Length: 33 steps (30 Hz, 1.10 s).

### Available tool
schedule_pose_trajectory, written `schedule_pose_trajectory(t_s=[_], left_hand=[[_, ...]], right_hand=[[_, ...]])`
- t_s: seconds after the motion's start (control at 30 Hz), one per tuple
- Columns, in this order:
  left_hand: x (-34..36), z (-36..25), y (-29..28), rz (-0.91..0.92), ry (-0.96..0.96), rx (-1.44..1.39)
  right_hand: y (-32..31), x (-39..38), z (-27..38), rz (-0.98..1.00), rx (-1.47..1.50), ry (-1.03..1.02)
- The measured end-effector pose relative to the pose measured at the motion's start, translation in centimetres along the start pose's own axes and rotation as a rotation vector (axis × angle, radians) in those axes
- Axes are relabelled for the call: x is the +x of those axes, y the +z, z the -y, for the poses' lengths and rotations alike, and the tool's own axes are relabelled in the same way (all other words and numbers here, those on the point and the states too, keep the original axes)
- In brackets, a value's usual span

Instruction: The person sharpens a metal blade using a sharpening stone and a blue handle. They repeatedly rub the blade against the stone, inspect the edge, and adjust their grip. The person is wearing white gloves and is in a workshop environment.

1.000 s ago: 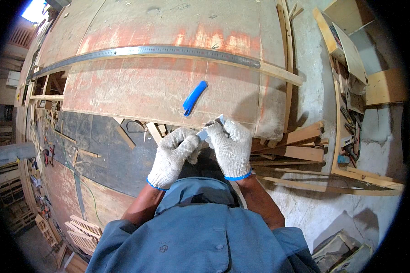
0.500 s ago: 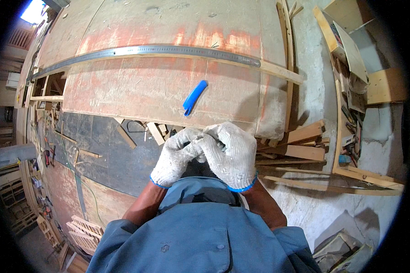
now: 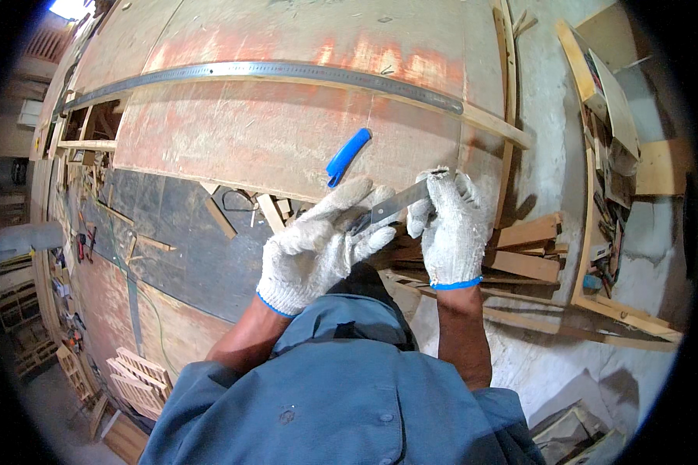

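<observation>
While your right hand (image 3: 454,229) pinches one end of the metal strip (image 3: 399,200), your left hand (image 3: 306,252) lies opened out around the other end. The right fingers are curled in and closed on the strip at its upper right end, with the thumb side turned toward the left hand. The left fingers are spread and reach to the right, and the strip's darker lower end rests among them; whether they press on it, you cannot tell from this view. The strip slants up to the right, bridging the gap between your hands in front of your body, near the bench edge.

Both hands wear white knit gloves with blue cuffs. Your right forearm (image 3: 464,329) comes almost straight up from the sleeve, the wrist nearly in line with it. Your left forearm (image 3: 248,337) angles in from the lower left, and that hand tilts toward the right one.

Just beyond your left fingertips, the blue sleeve-like piece (image 3: 349,157) lies aslant on the bench (image 3: 233,139), touched by neither hand. Farther off, the ruler (image 3: 287,71) lies across the bench along a batten (image 3: 496,128).
</observation>
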<state>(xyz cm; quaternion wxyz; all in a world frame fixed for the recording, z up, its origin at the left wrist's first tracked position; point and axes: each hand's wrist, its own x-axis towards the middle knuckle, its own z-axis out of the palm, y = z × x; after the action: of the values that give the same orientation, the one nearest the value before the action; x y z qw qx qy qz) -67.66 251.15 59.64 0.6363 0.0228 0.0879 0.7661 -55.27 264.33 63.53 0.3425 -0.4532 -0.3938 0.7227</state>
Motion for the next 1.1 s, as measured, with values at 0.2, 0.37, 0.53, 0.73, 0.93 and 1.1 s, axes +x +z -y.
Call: schedule_pose_trajectory(t_s=[0.2,0.37,0.53,0.73,0.93,1.1], left_hand=[[-0.4,-0.6,2.1,-0.151,0.063,0.212],[-0.7,-1.1,2.3,-0.22,0.065,0.337],[-0.9,-1.4,3.1,-0.245,0.089,0.318],[-1.3,-1.9,1.5,-0.189,0.102,0.324],[-1.8,-1.8,2.3,-0.195,0.132,0.365],[-1.7,-2.0,4.0,-0.27,0.148,0.174]], right_hand=[[0.4,0.2,0.0,0.021,0.022,-0.019],[0.9,0.4,0.1,0.034,0.046,-0.021],[1.5,0.3,0.4,0.069,0.082,-0.016],[1.9,-0.1,1.0,0.124,0.18,0.022],[2.3,-0.4,0.8,0.131,0.132,0.018],[3.0,-1.2,1.2,0.109,0.041,-0.004]])
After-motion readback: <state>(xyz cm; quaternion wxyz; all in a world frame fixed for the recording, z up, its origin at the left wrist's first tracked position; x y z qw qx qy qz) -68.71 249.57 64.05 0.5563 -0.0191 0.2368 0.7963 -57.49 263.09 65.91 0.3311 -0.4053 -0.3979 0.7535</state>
